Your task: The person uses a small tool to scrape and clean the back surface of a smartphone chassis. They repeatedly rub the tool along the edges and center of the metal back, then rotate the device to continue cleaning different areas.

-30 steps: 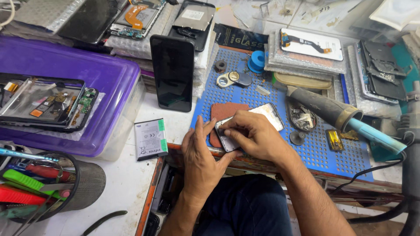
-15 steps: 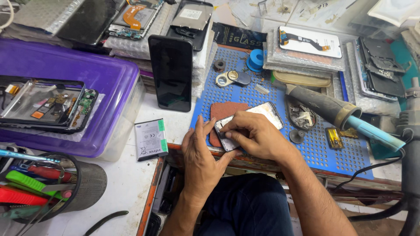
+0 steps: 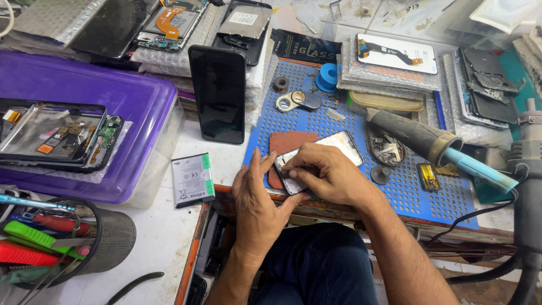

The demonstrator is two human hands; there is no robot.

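Phone (image 3: pixel 333 148) lies face-down on the blue mat (image 3: pixel 406 186), over a red pad | left hand (image 3: pixel 257 197) braces its near edge, fingers flat | right hand (image 3: pixel 324 172) presses fingertips onto its lower end, steadying it | battery (image 3: pixel 193 179) lies apart, left.

Little has moved across the three pictures. The right hand (image 3: pixel 324 172) has slid slightly along the phone frame (image 3: pixel 339 144) toward its near corner, fingertips pressing at the edge beside the brown pad (image 3: pixel 288 144). The left hand (image 3: pixel 257 197) has its fingers a touch more spread against the frame's near end. The view has drifted slightly leftward.
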